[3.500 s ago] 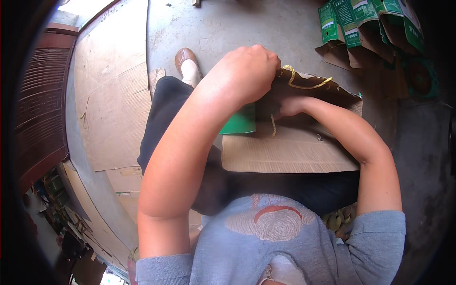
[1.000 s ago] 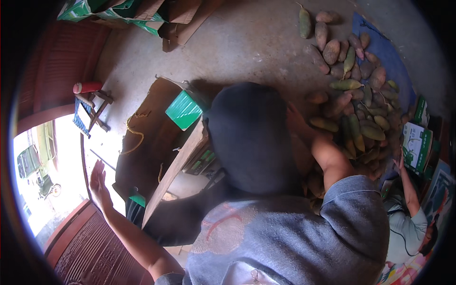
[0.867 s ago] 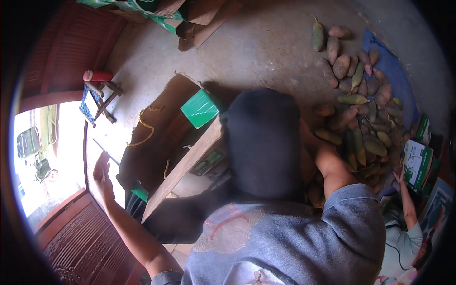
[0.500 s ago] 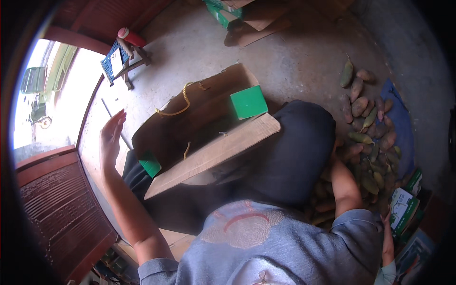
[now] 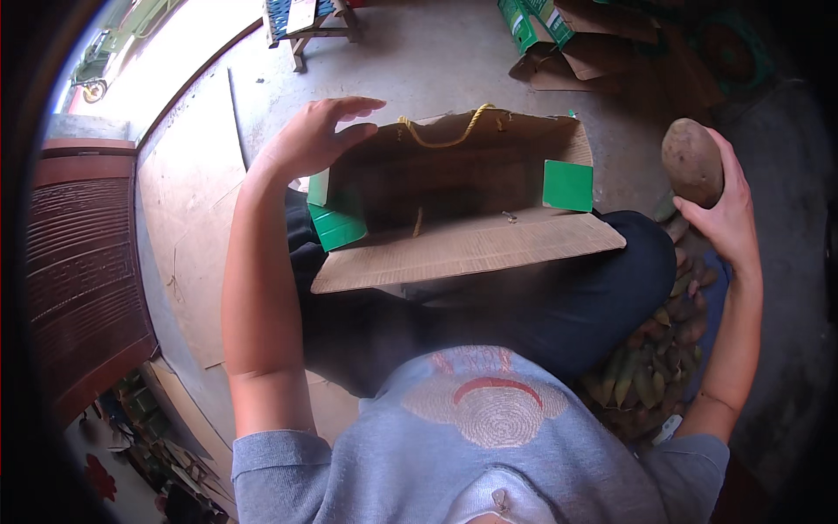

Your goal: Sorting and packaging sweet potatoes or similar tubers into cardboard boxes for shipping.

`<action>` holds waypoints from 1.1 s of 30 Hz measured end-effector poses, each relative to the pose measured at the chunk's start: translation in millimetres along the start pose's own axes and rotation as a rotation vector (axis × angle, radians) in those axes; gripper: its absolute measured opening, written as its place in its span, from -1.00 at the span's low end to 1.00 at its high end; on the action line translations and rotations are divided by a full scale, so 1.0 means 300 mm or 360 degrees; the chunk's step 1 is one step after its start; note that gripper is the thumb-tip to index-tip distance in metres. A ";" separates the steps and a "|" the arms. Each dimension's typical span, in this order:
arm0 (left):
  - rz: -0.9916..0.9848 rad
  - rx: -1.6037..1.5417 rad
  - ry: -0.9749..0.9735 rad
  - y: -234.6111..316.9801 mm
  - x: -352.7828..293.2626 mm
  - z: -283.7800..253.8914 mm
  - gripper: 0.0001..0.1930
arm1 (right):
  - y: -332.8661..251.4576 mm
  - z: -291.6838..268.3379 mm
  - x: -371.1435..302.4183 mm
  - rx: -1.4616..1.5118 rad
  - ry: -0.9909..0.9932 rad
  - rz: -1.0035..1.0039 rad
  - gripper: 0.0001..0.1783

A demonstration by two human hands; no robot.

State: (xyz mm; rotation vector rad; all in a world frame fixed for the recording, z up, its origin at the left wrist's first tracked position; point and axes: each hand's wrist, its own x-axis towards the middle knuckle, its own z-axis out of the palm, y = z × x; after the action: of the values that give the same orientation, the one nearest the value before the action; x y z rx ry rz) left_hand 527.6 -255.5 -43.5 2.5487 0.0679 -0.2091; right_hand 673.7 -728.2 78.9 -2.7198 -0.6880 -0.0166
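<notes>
A grey floor (image 5: 436, 70) spreads out wide in front. A small stool (image 5: 319, 33) stands on it, farther out than the left hand (image 5: 305, 144). That hand is loosely bent and holds nothing. The cardboard box (image 5: 471, 255) is just to its right; I can't tell if they touch. The right hand (image 5: 733, 214) grips a big brown root (image 5: 690, 162), out past the box's right end. A pile of roots (image 5: 642, 367) lies closer to the body than the right hand.
</notes>
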 end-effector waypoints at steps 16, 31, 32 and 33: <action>-0.0207 0.0081 -0.0278 -0.055 -0.079 -0.029 -0.66 | -0.685 1.234 0.223 -0.0382 -0.1600 -0.0813 -0.14; -0.0092 -0.0032 -0.0180 -0.074 -0.066 0.019 -0.60 | -0.677 0.841 0.251 -0.0058 -0.1659 -0.0985 -0.46; -0.0127 -0.0040 -0.0230 -0.071 -0.055 0.026 -0.59 | -0.645 0.739 0.257 0.0025 -0.1638 -0.0988 -0.47; -0.0104 -0.0034 -0.0244 -0.060 -0.052 0.030 -0.59 | -0.601 0.652 0.252 0.0171 -0.1542 -0.0931 -0.49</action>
State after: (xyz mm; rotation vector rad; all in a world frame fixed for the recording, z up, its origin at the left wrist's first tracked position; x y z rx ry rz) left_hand 509.2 -245.5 -58.2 2.5026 0.0937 -0.4259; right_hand 643.2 -481.2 -41.7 -2.1954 -1.6346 1.1974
